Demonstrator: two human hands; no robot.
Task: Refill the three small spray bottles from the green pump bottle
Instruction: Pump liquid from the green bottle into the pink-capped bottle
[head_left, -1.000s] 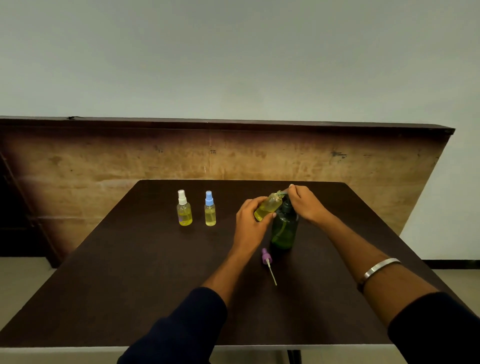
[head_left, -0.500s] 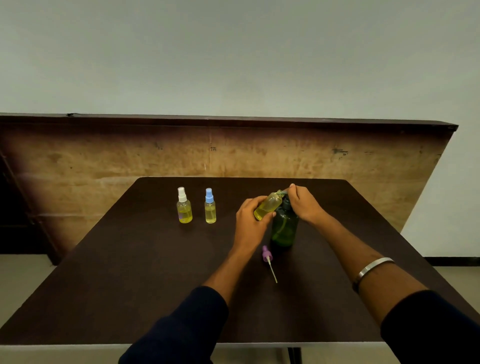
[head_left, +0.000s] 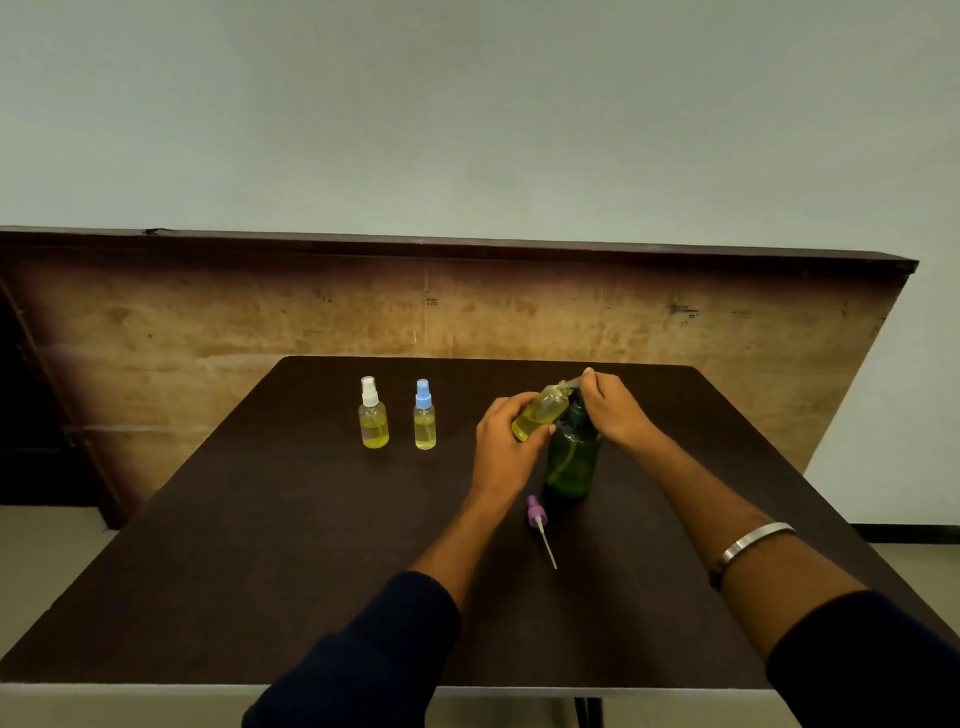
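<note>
The green pump bottle (head_left: 571, 462) stands upright right of the table's middle. My right hand (head_left: 613, 413) sits on its pump head, fingers curled round the nozzle. My left hand (head_left: 506, 441) grips an uncapped small spray bottle (head_left: 540, 410) with yellow liquid, tilted so its mouth meets the pump's spout. That bottle's purple spray cap (head_left: 536, 514) with its dip tube lies on the table in front of the green bottle. Two more small bottles stand upright to the left: one with a white cap (head_left: 372, 415), one with a blue cap (head_left: 424, 418), both with yellow liquid.
The dark brown table (head_left: 260, 571) runs from the near edge to a worn wooden panel (head_left: 208, 322) standing behind it. A pale wall rises above the panel. A metal bangle (head_left: 748, 545) circles my right wrist.
Both hands, the tilted bottle and the pump keep the same pose. Only the view has shifted slightly.
</note>
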